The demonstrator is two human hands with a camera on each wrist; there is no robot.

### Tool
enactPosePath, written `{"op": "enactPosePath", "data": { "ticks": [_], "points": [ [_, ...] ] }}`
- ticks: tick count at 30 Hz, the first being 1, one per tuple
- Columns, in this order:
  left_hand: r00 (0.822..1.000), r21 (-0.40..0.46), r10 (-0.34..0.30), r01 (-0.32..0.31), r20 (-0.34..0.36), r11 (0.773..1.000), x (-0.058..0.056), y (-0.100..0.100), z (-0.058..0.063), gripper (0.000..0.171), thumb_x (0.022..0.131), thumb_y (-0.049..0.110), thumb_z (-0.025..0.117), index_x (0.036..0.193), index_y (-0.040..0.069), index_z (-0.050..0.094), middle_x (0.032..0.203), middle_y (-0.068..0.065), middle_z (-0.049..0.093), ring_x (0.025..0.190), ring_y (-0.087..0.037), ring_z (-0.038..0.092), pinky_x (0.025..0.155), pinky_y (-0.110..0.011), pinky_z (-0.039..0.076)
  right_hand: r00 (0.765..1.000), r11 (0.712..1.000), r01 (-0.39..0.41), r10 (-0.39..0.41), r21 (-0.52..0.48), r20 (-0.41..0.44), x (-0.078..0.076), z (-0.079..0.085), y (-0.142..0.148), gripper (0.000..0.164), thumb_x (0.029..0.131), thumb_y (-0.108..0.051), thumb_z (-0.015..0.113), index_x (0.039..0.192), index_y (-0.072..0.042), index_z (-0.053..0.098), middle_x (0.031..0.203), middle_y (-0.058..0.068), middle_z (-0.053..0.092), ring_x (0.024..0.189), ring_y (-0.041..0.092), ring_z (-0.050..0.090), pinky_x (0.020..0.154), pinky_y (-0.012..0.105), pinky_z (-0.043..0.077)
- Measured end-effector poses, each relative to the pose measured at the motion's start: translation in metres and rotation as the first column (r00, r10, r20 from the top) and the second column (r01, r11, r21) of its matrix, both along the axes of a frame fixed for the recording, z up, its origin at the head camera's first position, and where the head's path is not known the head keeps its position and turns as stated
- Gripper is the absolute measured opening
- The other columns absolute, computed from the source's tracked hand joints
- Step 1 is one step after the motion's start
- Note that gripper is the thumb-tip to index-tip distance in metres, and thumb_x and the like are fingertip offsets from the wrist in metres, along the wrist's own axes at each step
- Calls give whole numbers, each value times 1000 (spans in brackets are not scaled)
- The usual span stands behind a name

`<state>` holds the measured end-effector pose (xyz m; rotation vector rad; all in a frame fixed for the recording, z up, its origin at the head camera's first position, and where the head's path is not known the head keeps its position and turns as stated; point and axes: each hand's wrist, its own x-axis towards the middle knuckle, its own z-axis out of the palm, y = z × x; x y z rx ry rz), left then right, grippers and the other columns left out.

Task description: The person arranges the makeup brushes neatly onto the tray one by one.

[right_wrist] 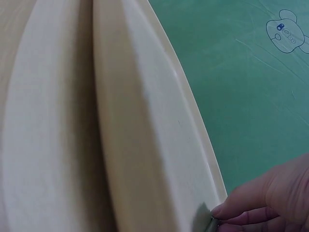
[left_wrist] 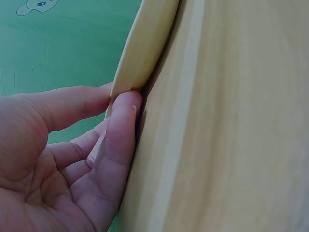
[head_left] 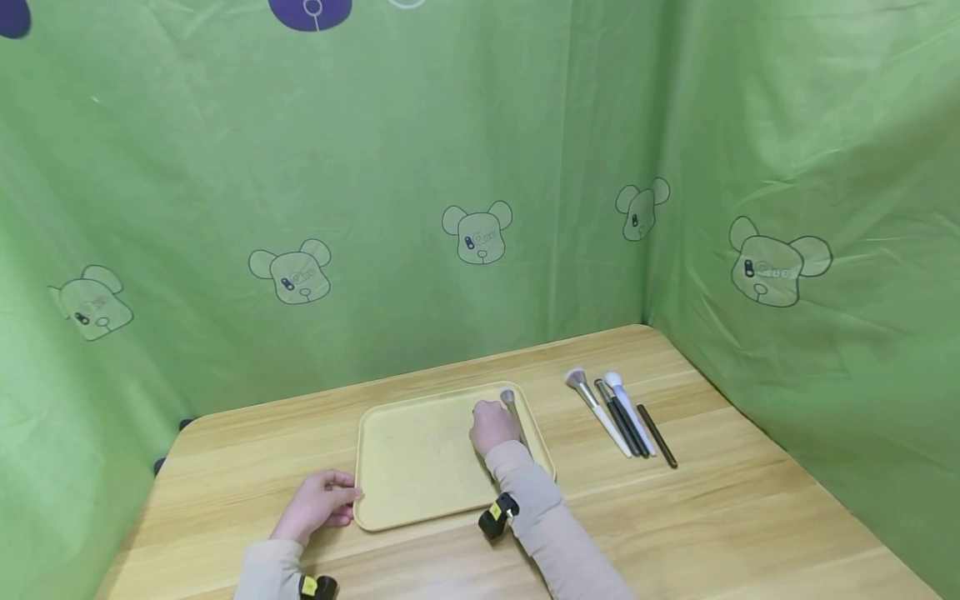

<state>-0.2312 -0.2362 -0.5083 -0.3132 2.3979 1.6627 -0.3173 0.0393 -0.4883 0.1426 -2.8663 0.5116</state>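
Observation:
A yellow tray (head_left: pixel 420 467) lies on the table. My left hand (head_left: pixel 318 504) pinches its near left corner, and in the left wrist view the thumb and a finger meet at the rim (left_wrist: pixel 145 43). Over the right part of the tray, my right hand (head_left: pixel 495 427) pinches a makeup brush (right_wrist: pixel 212 224); only a small dark, shiny part shows at the fingertips, the rest being hidden. Another makeup brush (head_left: pixel 508 398) with a grey head lies in the tray along its right side, partly behind the right hand and sleeve.
To the right of the tray lie several makeup brushes: one white-handled (head_left: pixel 603 417), dark-handled ones (head_left: pixel 626 423), and a pale one (head_left: pixel 628 408). A slim dark stick (head_left: pixel 657 437) lies beside them. A green curtain (head_left: pixel 405 167) hangs behind the wooden table (head_left: pixel 735 517) and along its sides.

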Motion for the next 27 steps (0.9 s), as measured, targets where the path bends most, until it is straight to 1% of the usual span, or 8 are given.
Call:
{"op": "enactPosePath", "data": {
  "ticks": [7,18,27],
  "points": [
    [1000,-5,3,-3,3,1000,0,0,1,36,76,12,67,105,-6,53,76,-9,59,59,-16,58,57,-29,56,1000,1000,-2,2,-13,0,0,-1,0,13,73,-2,58,68,-11,66,61,5,65,46,12,49,43,28,44],
    [1000,5,-8,8,4,1000,-1,-2,-1,39,76,14,68,106,-6,52,76,-8,60,60,-15,58,58,-28,56,1000,1000,-15,16,19,-15,-2,-1,1,12,71,-2,59,67,-11,65,60,3,64,47,10,50,51,28,48],
    [1000,7,6,-6,7,1000,-1,0,-1,38,76,13,67,106,-6,52,77,-9,59,60,-15,58,57,-28,55,1000,1000,-18,18,-4,9,-3,1,2,13,71,-2,59,64,-11,64,58,1,63,46,10,47,49,27,46]
  ]
}}
